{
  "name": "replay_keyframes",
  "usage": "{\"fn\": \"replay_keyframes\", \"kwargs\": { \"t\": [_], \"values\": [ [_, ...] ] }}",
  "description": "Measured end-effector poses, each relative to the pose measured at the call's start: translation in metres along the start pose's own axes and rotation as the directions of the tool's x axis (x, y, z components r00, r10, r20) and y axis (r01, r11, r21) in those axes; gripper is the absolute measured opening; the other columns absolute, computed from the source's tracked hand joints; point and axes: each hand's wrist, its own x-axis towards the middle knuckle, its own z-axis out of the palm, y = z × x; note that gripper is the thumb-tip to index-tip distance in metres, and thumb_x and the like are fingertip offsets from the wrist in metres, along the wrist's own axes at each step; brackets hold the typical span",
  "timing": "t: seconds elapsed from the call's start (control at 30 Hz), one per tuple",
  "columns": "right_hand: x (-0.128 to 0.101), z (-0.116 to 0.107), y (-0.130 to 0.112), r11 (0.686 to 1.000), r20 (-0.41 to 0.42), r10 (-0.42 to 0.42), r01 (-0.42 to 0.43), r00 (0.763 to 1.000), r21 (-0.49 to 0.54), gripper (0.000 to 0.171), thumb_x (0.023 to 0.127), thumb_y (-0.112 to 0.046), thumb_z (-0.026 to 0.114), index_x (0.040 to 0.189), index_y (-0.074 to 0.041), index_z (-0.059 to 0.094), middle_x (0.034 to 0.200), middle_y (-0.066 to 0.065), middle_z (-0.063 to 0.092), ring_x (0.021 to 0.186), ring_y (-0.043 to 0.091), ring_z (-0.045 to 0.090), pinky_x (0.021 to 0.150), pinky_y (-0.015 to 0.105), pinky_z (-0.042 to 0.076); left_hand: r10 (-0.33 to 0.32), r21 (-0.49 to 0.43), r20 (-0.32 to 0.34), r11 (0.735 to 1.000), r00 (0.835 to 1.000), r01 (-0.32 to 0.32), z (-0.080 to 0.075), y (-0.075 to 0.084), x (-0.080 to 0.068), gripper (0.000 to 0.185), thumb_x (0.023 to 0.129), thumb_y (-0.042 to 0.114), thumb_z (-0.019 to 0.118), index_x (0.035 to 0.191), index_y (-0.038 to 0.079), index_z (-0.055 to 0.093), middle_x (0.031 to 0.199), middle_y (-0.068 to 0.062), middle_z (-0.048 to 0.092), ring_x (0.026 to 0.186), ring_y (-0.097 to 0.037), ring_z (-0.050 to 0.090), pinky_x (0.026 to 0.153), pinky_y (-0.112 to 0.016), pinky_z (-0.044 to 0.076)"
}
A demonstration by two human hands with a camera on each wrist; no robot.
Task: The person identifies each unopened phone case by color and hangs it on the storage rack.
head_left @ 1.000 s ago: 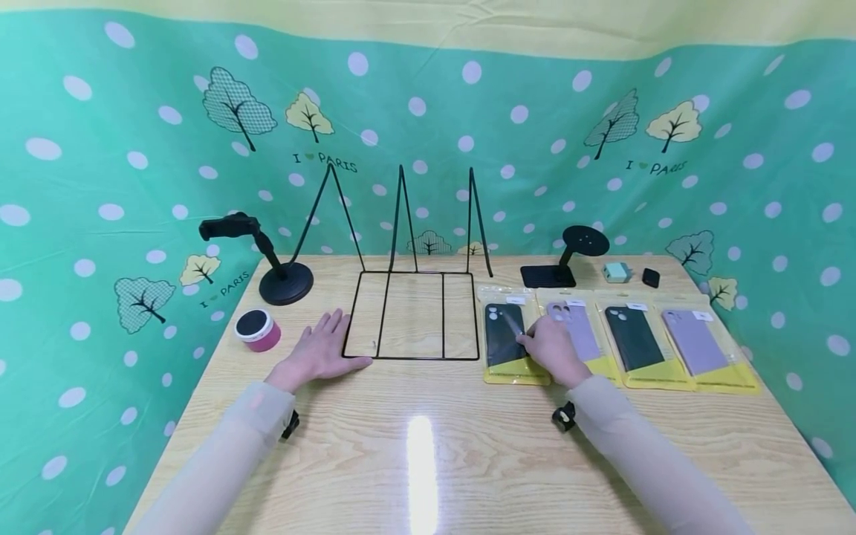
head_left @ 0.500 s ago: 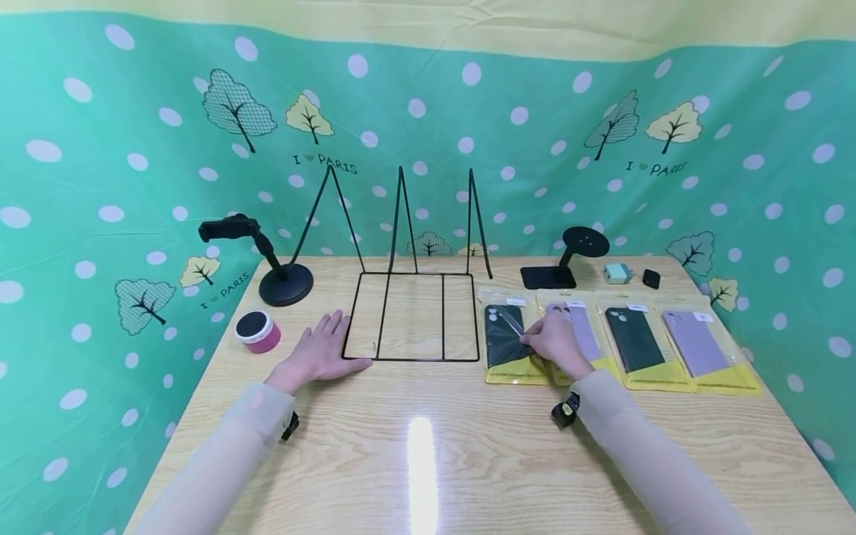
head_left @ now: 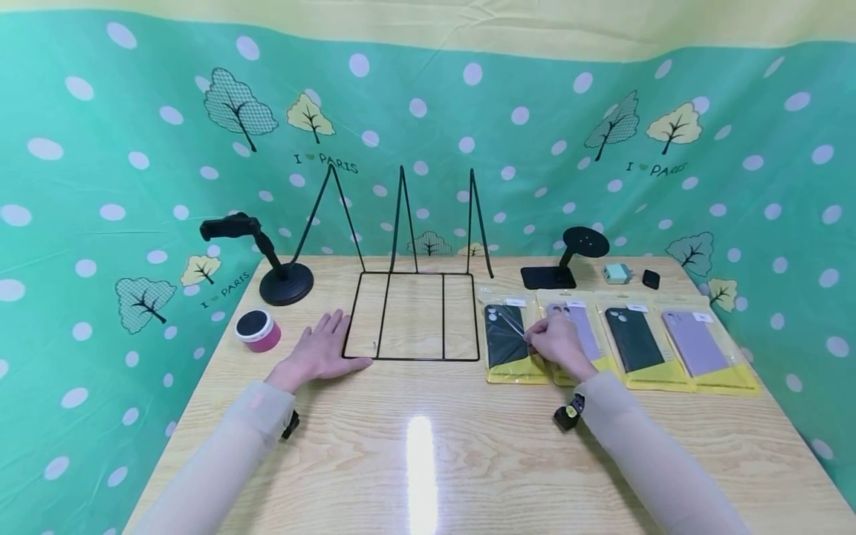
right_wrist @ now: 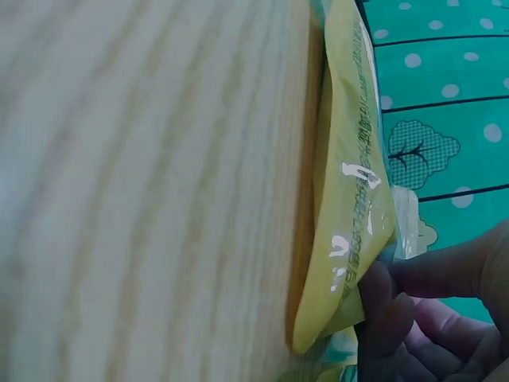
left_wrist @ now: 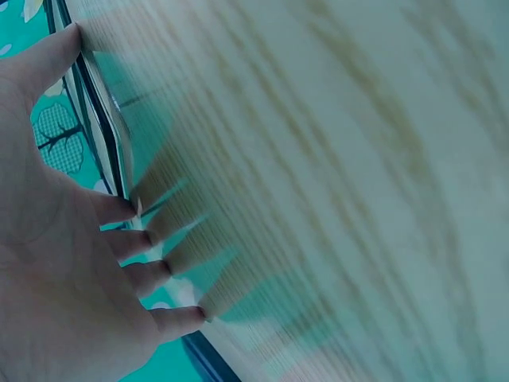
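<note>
The left hand [head_left: 319,352] lies flat on the wooden table [head_left: 428,461], palm down with fingers straight and spread, its fingertips touching the near left corner of the black wire rack [head_left: 411,316]. In the left wrist view the same hand [left_wrist: 64,263] is spread against the wood with the rack's wire frame [left_wrist: 103,135] just beside the thumb.

The right hand [head_left: 558,343] pinches the right edge of the leftmost packaged phone case [head_left: 508,338], a dark case in a clear pouch with a yellow backing card. Thumb and fingers are curled onto the pouch, and that side is raised slightly off the table while the rest lies on it. The right wrist view shows the fingers [right_wrist: 390,310] gripping the yellow pouch [right_wrist: 350,199] at its edge, the pouch bowed up from the wood.

This pouch is at the left end of a row of four on the right half of the table. To its right lie a lilac case [head_left: 583,331], partly under the hand, a second dark case [head_left: 633,338] and a second lilac case [head_left: 698,342].

At the far left stands a black phone holder on a round base [head_left: 284,282], with a pink round tin [head_left: 257,331] nearer. Beyond the row stand a black stand with a round pad [head_left: 568,260], a pale green charger [head_left: 616,273] and a small black object [head_left: 651,278].
</note>
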Motion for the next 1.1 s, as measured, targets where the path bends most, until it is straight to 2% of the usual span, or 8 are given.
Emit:
{"fn": "replay_keyframes", "kwargs": {
  "t": [0.13, 0.3, 0.47, 0.7, 0.97, 1.1],
  "values": [
    [-0.003, 0.0, 0.002, 0.996, -0.048, -0.084, 0.082, 0.995, -0.045, 0.01, 0.085, -0.006, 0.066, 0.084, -0.004, 0.076, 0.087, 0.007, 0.068, 0.072, 0.019, 0.062, 0.065, 0.033, 0.049, 0.001, -0.003, 0.002, 1.0, 1.0, -0.001, 0.0, 0.0, 0.0, 0.112, 0.078, 0.077, 0.05, 0.15, -0.003, 0.02, 0.154, -0.024, 0.013, 0.139, -0.043, 0.013, 0.104, -0.065, 0.015],
    [-0.011, -0.001, -0.001, 0.989, -0.094, -0.139, 0.133, 0.986, -0.071, 0.01, 0.086, -0.009, 0.067, 0.085, -0.005, 0.075, 0.081, 0.006, 0.069, 0.067, 0.017, 0.061, 0.062, 0.034, 0.05, -0.002, -0.007, 0.004, 1.0, 1.0, 0.002, 0.0, 0.0, 0.001, 0.112, 0.078, 0.077, 0.05, 0.15, -0.003, 0.019, 0.155, -0.024, 0.013, 0.139, -0.043, 0.013, 0.104, -0.065, 0.016],
    [-0.022, -0.005, -0.008, 0.978, -0.128, -0.2, 0.19, 0.971, -0.083, 0.007, 0.086, -0.007, 0.067, 0.088, -0.005, 0.074, 0.08, 0.005, 0.068, 0.07, 0.018, 0.062, 0.064, 0.034, 0.053, -0.001, 0.0, 0.005, 1.0, 1.0, 0.001, -0.001, 0.0, 0.001, 0.112, 0.078, 0.078, 0.049, 0.15, -0.003, 0.019, 0.154, -0.024, 0.013, 0.139, -0.043, 0.013, 0.104, -0.065, 0.017],
    [-0.046, -0.008, -0.024, 0.934, -0.199, -0.356, 0.344, 0.913, -0.093, 0.005, 0.083, -0.006, 0.07, 0.086, -0.004, 0.074, 0.073, 0.002, 0.067, 0.063, 0.014, 0.059, 0.058, 0.032, 0.049, 0.001, -0.003, 0.002, 1.0, 1.0, -0.001, 0.001, 0.0, -0.003, 0.112, 0.078, 0.077, 0.05, 0.149, -0.004, 0.02, 0.154, -0.025, 0.015, 0.139, -0.044, 0.014, 0.103, -0.066, 0.017],
    [-0.071, -0.01, -0.046, 0.906, -0.222, -0.42, 0.42, 0.88, -0.05, 0.008, 0.083, -0.007, 0.073, 0.09, -0.005, 0.075, 0.074, 0.0, 0.068, 0.061, 0.01, 0.058, 0.054, 0.026, 0.049, 0.0, 0.002, -0.005, 1.0, 1.0, 0.0, 0.001, 0.0, -0.003, 0.115, 0.076, 0.081, 0.047, 0.15, -0.003, 0.02, 0.154, -0.024, 0.014, 0.139, -0.043, 0.013, 0.103, -0.065, 0.017],
    [-0.08, -0.01, -0.057, 0.869, -0.258, -0.483, 0.493, 0.837, -0.028, 0.007, 0.082, -0.005, 0.074, 0.089, -0.003, 0.074, 0.075, 0.002, 0.069, 0.061, 0.009, 0.06, 0.054, 0.024, 0.051, 0.0, 0.005, 0.0, 1.0, 1.0, 0.0, 0.0, 0.0, -0.001, 0.115, 0.076, 0.081, 0.046, 0.15, -0.003, 0.019, 0.154, -0.024, 0.013, 0.139, -0.043, 0.013, 0.103, -0.065, 0.016]
  ]
}}
